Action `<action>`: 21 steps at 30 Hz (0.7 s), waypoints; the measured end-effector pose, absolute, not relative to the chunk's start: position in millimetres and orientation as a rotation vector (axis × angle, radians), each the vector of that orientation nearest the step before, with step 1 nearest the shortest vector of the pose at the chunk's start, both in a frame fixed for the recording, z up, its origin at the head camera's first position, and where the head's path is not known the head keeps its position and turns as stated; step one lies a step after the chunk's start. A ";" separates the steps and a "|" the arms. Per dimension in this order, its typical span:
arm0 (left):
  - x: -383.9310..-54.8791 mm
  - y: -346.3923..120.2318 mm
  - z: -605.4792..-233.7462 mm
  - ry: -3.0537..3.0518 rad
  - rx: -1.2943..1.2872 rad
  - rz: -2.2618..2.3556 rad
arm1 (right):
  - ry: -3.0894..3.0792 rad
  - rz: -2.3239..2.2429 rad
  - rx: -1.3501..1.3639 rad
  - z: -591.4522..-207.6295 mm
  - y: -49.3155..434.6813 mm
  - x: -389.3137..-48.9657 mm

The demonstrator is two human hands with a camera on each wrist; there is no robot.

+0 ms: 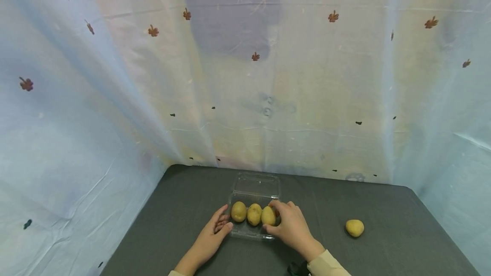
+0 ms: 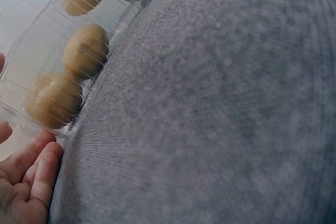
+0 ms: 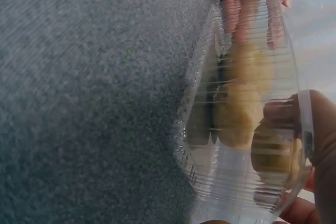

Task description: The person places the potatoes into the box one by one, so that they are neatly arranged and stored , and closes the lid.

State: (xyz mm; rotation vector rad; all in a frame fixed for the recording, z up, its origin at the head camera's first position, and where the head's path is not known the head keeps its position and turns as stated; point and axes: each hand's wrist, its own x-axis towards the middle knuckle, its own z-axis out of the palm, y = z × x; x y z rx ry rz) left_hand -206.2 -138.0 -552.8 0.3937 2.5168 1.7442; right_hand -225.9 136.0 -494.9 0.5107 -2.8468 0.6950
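A clear plastic clamshell box [image 1: 251,235] lies on the dark table with its lid [image 1: 257,183] folded back. Inside, a left potato [image 1: 238,211] and a middle potato [image 1: 254,214] sit side by side. My right hand [image 1: 293,227] reaches over the right wall and holds a third potato [image 1: 268,216] between thumb and fingers; in the right wrist view its fingers show through the ribbed plastic. My left hand [image 1: 209,237] is at the box's left end, fingers fairly straight along the outside and thumb near the front corner.
Another potato [image 1: 354,228] lies on the dark tabletop [image 1: 318,203] to the right of the box. A pale patterned curtain [image 1: 307,88] hangs behind the table and along both sides. A small black object [image 1: 298,268] shows below the right wrist.
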 end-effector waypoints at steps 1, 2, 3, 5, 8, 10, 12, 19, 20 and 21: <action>-205.7 -138.0 -552.2 2.520 0.395 1.743 | -2.852 0.688 0.510 -495.0 135.6 -226.1; -205.3 -137.9 -551.6 2.524 0.396 1.741 | -2.855 0.683 0.509 -495.1 135.3 -226.4; -205.0 -137.9 -551.0 2.525 0.398 1.743 | -2.856 0.680 0.509 -494.9 135.0 -226.6; -204.6 -138.1 -550.8 2.525 0.405 1.747 | -2.855 0.673 0.509 -494.3 134.5 -226.9; -204.4 -138.5 -551.2 2.522 0.409 1.749 | -2.860 0.669 0.507 -492.8 133.4 -226.8; -204.3 -138.7 -551.6 2.522 0.408 1.745 | -2.865 0.659 0.507 -492.2 132.6 -226.8; -204.4 -138.8 -551.7 2.521 0.403 1.739 | -2.872 0.638 0.512 -491.6 131.4 -227.0; -206.0 -139.1 -553.6 2.524 0.407 1.728 | -2.941 0.464 0.557 -485.6 125.0 -227.6; -206.2 -139.3 -554.0 2.525 0.411 1.728 | -2.952 0.447 0.560 -484.3 124.3 -227.2; -206.3 -139.6 -554.2 2.527 0.416 1.728 | -2.958 0.436 0.563 -483.1 123.7 -226.7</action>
